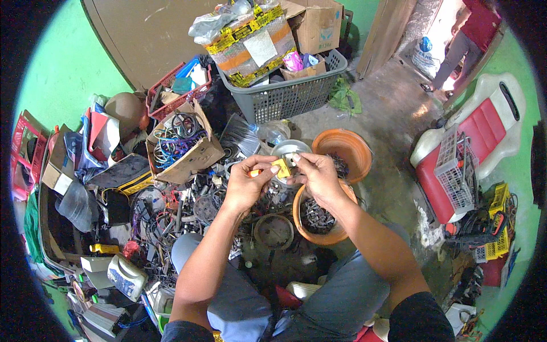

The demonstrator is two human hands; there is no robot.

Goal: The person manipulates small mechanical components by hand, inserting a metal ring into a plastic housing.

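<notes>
Head view, looking down on a seated person's 2 hands raised over a floor crowded with scrap. The left hand (246, 183) and the right hand (317, 174) meet at chest height around 1 small yellow part (281, 167), which sits between them, touching the fingertips of both. The left hand pinches its left end between thumb and forefinger; an orange sliver shows at that fist, though what it belongs to cannot be told. The right hand closes thumb and fingers on the part's right edge, its other fingers curled. The part's long axis runs roughly left to right, tilted slightly down toward the right hand; neither hand is clearly nearer, both grip it.

Directly beyond the part stands a round metal tin (291, 149), and just right of that an empty-looking orange bowl (343, 149). Under the right wrist lies a second orange bowl (325, 216) holding dark metal pieces, close below the hand. A small dark round dish (274, 231) sits between the knees. Left of the left hand the floor is packed with wires and metal oddments, a cardboard box of coiled cables (181, 145) nearest. A grey plastic basket (288, 91) blocks the far side. The freest room lies to the right, on bare concrete beyond the bowls.
</notes>
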